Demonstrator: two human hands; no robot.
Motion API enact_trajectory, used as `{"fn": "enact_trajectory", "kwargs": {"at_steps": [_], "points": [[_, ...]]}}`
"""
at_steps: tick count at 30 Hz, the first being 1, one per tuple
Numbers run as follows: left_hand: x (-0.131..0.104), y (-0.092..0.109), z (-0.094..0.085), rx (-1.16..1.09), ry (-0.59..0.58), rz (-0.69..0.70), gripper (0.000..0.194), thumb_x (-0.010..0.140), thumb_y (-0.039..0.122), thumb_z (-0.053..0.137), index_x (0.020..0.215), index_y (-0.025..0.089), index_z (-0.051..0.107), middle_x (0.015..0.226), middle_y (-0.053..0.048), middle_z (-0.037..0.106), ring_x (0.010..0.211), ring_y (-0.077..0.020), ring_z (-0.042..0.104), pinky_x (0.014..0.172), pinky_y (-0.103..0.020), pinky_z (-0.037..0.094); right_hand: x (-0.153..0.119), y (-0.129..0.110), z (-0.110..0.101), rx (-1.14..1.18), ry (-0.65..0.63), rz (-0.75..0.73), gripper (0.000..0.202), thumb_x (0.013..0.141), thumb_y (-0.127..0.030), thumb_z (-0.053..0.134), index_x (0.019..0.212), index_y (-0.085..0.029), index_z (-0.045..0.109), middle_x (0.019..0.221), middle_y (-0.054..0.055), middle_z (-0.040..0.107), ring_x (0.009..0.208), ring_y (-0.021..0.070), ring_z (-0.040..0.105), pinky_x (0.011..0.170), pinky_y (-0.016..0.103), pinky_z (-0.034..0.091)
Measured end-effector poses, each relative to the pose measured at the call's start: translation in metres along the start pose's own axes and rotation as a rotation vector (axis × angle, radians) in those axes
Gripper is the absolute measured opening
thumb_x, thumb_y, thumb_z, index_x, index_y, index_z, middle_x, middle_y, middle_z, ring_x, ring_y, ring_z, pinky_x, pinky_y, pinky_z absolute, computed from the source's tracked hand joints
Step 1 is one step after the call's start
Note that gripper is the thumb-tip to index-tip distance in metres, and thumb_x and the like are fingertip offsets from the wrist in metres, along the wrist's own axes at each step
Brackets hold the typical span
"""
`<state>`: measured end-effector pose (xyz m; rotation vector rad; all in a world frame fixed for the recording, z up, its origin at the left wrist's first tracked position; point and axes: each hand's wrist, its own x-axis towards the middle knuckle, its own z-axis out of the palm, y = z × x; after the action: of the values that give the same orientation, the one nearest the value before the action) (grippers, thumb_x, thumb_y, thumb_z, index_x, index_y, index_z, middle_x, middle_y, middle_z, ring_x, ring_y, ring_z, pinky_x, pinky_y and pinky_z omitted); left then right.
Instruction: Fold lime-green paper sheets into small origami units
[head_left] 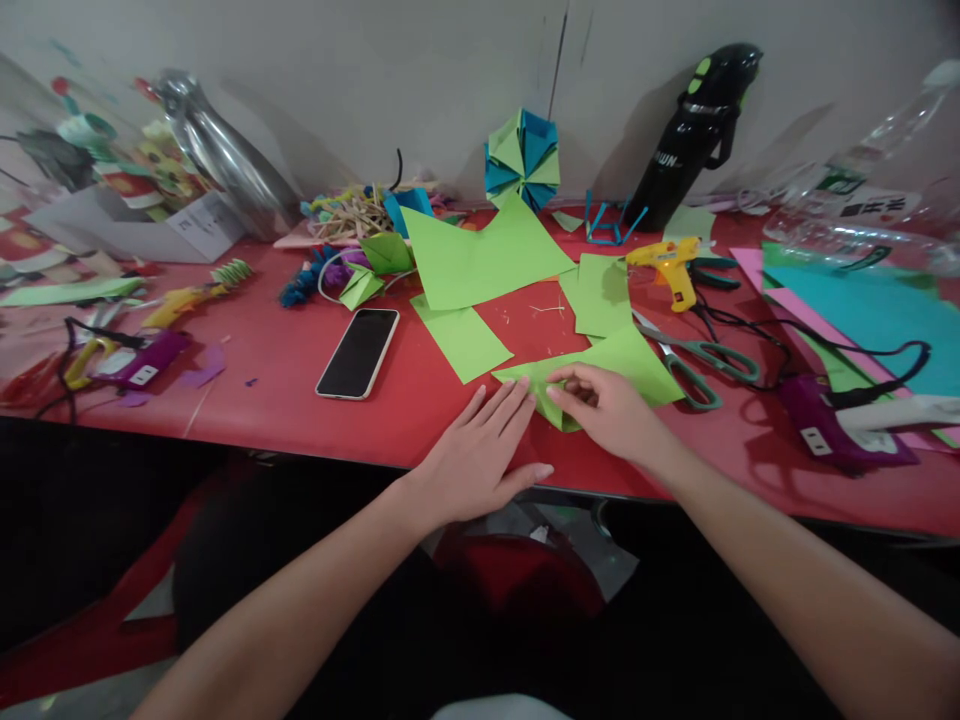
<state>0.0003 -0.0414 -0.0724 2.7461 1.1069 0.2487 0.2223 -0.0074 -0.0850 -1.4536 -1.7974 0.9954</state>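
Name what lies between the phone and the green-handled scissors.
In the head view, green paper sheets lie between the phone and scissors, with red tabletop showing among them.

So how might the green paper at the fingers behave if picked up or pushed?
The green paper would probably feel light, since it looks thin. It likely flexes easily, given the fold beside the right hand. It could slip if pushed, as the red table looks smooth.
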Motion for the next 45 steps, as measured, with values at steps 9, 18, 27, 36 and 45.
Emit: {"fn": "enact_trajectory", "kwargs": {"at_steps": [9,18,27,36,45], "points": [[0.0039,-0.0046,-0.0034,-0.01,0.055,-0.065,0.066,0.1,0.058,0.037,0.152,0.017,0.039,0.157,-0.019,0.039,0.15,-0.0335,0.031,0.122,-0.053,0.029,0.0004,0.0011,0.0025,-0.084,0.057,-0.005,0.023,0.089,-0.041,0.062,0.1,-0.022,0.067,0.075,0.001,0.062,0.063,0.0172,0.056,0.062,0.033,0.047],[-0.0002,-0.003,-0.0022,0.047,0.103,-0.141,0.065,0.101,0.056,0.036,0.149,0.012,0.041,0.154,-0.022,0.044,0.147,-0.035,0.037,0.119,-0.055,0.033,0.0012,0.0003,0.0017,-0.104,0.067,-0.009,0.024,0.088,-0.043,0.065,0.099,-0.022,0.071,0.076,0.003,0.066,0.064,0.0184,0.059,0.063,0.034,0.049],[-0.0018,-0.0005,0.0019,0.072,0.077,-0.174,0.072,0.1,0.057,0.037,0.152,0.006,0.038,0.16,-0.02,0.036,0.15,-0.0345,0.031,0.123,-0.052,0.028,0.0005,-0.0037,0.0011,-0.107,0.057,0.015,0.018,0.089,-0.036,0.063,0.097,-0.022,0.07,0.077,0.003,0.068,0.068,0.0192,0.061,0.065,0.034,0.049],[-0.0013,-0.0003,0.001,0.07,0.062,-0.193,0.072,0.1,0.059,0.037,0.151,0.008,0.04,0.16,-0.021,0.036,0.15,-0.0347,0.031,0.123,-0.051,0.028,-0.0006,-0.0049,0.0003,-0.117,0.052,0.028,0.016,0.088,-0.036,0.063,0.093,-0.021,0.069,0.075,0.003,0.066,0.066,0.0184,0.059,0.063,0.034,0.047],[-0.0005,0.0015,-0.0021,0.103,0.067,-0.202,0.072,0.1,0.059,0.035,0.151,0.01,0.041,0.158,-0.018,0.04,0.148,-0.033,0.035,0.123,-0.049,0.029,-0.0014,-0.0053,-0.0008,-0.12,0.04,0.034,0.015,0.088,-0.034,0.063,0.094,-0.021,0.069,0.073,0.001,0.064,0.065,0.0169,0.059,0.063,0.032,0.047]]}}
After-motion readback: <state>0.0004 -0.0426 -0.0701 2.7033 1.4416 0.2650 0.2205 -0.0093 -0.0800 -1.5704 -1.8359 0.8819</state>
